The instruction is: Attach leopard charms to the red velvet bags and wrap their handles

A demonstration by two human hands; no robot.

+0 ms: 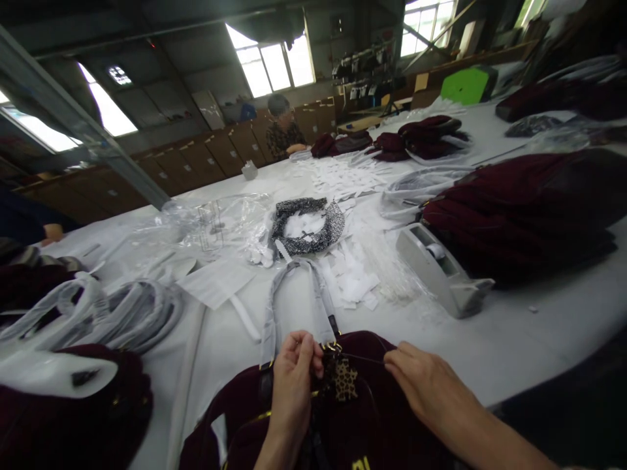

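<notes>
A dark maroon handbag with gold zips lies in front of me, its wrapped grey handle standing up behind it. A gold, cut-out charm hangs from a metal ring at the handle's base. Just left of that ring my left hand is closed in a pinch, and its fingers hide what they hold. To the right, my right hand pinches the end of a thin dark cord. This cord runs taut and nearly level from the ring area to my right fingertips.
A grey tape dispenser stands right of centre beside a pile of maroon bags. Ahead lie a black-and-white speckled loop, white paper scraps and clear plastic. Wrapped handles lie left. A person sits across the table.
</notes>
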